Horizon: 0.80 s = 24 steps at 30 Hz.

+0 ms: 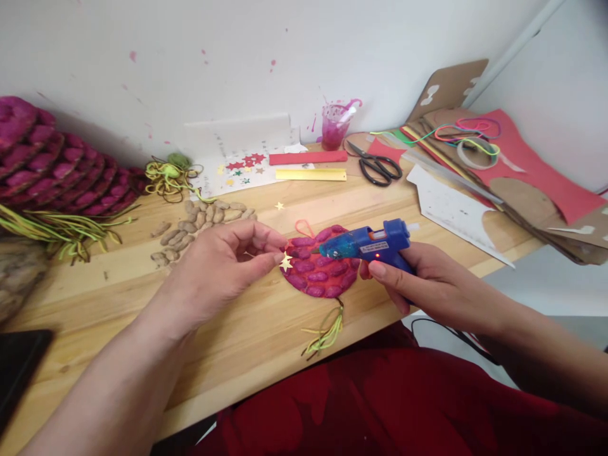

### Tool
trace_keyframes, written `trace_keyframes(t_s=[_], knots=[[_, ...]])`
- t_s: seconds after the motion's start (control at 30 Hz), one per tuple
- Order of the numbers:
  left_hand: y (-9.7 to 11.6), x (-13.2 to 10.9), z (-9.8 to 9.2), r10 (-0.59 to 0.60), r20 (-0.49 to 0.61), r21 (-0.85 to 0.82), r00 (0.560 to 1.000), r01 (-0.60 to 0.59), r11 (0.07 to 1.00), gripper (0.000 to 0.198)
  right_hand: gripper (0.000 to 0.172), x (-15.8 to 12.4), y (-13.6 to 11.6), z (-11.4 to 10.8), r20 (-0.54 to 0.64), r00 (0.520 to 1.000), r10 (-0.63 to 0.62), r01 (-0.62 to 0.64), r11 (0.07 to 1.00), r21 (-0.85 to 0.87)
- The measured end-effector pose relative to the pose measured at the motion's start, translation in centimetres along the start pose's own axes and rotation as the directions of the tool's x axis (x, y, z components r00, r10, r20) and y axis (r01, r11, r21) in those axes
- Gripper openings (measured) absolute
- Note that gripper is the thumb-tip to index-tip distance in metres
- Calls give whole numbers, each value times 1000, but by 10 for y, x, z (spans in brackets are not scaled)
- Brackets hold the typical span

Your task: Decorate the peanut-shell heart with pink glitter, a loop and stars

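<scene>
My left hand [228, 266] pinches a small gold star [285, 261] between thumb and fingertip, over the left edge of a round red piece [327, 291] covered with purple-painted peanut shells. My right hand [418, 275] is wrapped round a blue glue gun [380, 244] with a small red light lit. Its nozzle points left, over the round piece and a little right of the star. A pink loop [304, 228] sticks out at the top of the piece, and a yellow-green yarn tassel [327, 332] hangs from its bottom. Another gold star [279, 206] lies on the wooden table [237, 354].
Peanuts [209, 218] lie behind my left hand. Farther back are small stars on paper [218, 183], red [308, 158] and yellow strips [311, 174], scissors [377, 168] and a pink-stained cup [334, 126]. Cardboard and red sheets [546, 164] fill the right; purple shell work [61, 164] stands left.
</scene>
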<state>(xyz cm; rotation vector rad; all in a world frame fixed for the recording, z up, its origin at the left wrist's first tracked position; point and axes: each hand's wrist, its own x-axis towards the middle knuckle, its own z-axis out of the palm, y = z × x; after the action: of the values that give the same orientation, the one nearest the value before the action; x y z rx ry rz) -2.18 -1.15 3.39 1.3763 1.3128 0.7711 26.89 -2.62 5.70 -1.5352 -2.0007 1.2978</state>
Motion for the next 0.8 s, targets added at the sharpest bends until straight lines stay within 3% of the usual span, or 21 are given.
trace_keyframes(t_s=[0.27, 0.8], knots=[[-12, 3, -1, 63, -32, 9, 998, -62, 998, 19, 44, 3, 2, 1, -1, 999, -48, 47, 996, -82], [-12, 2, 2, 25, -1, -55, 1000, -26, 998, 15, 45, 6, 2, 3, -26, 991, -128, 119, 968, -222]])
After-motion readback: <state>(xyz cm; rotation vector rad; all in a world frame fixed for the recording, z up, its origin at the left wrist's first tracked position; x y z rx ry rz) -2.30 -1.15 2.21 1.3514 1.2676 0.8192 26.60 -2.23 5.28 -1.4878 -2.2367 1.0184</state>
